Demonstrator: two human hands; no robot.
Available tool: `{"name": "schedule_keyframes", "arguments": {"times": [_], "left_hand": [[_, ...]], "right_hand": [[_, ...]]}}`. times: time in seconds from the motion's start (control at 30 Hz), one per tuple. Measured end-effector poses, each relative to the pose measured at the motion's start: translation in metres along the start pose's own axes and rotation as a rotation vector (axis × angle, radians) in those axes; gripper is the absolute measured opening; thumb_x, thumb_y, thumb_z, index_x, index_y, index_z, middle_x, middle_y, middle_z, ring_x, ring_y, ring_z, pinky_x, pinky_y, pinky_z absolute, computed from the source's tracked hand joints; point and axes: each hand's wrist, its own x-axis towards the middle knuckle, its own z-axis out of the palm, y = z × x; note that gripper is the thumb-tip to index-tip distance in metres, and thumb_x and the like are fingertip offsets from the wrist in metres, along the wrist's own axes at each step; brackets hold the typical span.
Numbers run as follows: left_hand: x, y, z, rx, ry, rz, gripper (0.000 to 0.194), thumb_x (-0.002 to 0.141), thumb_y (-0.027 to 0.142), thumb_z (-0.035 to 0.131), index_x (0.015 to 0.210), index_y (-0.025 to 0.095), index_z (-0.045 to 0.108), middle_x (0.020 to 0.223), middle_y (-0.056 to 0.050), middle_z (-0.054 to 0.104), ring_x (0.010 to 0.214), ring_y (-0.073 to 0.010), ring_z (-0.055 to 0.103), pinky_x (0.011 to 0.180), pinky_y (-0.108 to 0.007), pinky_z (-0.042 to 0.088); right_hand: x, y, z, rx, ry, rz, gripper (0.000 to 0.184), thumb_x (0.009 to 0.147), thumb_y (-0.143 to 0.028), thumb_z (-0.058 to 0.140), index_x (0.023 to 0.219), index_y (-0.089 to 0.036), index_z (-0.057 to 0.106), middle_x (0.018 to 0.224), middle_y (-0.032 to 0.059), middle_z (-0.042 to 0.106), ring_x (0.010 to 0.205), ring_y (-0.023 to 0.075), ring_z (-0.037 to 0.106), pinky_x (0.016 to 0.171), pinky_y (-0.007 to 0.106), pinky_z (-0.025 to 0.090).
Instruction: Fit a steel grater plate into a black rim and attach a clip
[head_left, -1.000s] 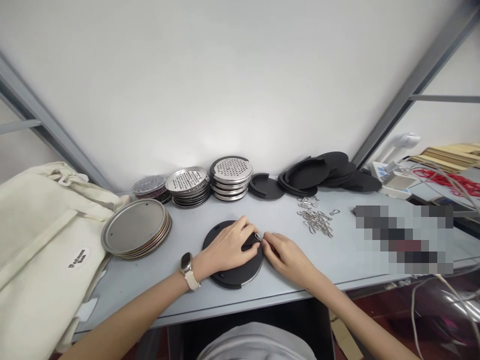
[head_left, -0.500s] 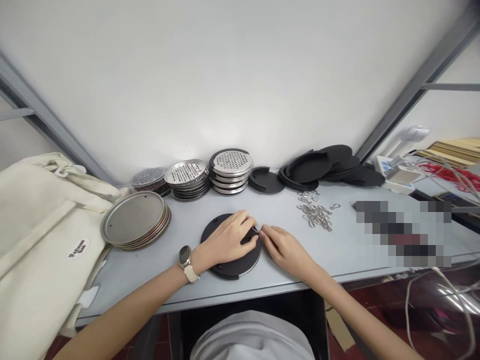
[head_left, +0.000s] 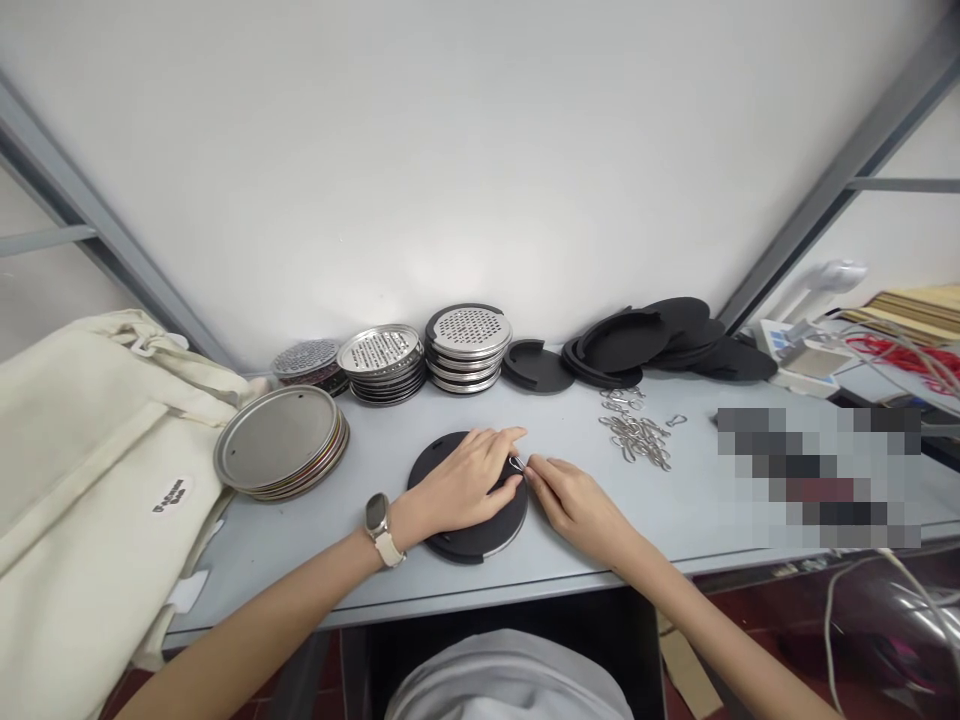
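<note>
My left hand lies across a black round disc on the table, thumb and forefinger spread near its right edge. The disc has a raised rim along part of its edge and a small slot at the upper left. At that right edge, my right hand pinches a small silver carabiner clip between thumb and forefinger. The clip's loop points toward the left fingers; whether it passes through the disc is too small to tell. More carabiner clips lie in a loose pile to the right.
Behind stand stacks of perforated metal grater discs and several black discs. Plain metal discs are stacked at left, beside a cream bag. A small white device and red cords are at right.
My left forefinger has lifted and stretched out, away from the clip, opening a gap to the thumb. My right hand keeps its pinch at the disc's edge. The view has shifted slightly.
</note>
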Motion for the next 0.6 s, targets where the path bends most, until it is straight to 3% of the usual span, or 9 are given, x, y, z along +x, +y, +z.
{"name": "schedule_keyframes", "arguments": {"times": [0.6], "left_hand": [[0.0004, -0.0021, -0.0024, -0.088, -0.03, -0.013, 0.042, 0.09, 0.019, 0.049, 0.13, 0.02, 0.034, 0.111, -0.007, 0.061, 0.108, -0.0205, 0.055, 0.098, -0.039, 0.04]], "right_hand": [[-0.0022, -0.0026, -0.0021, 0.024, 0.01, -0.01, 0.024, 0.097, -0.026, 0.029, 0.074, -0.022, 0.035, 0.065, -0.0013, 0.045, 0.059, 0.015, 0.046, 0.059, 0.026, 0.034]]}}
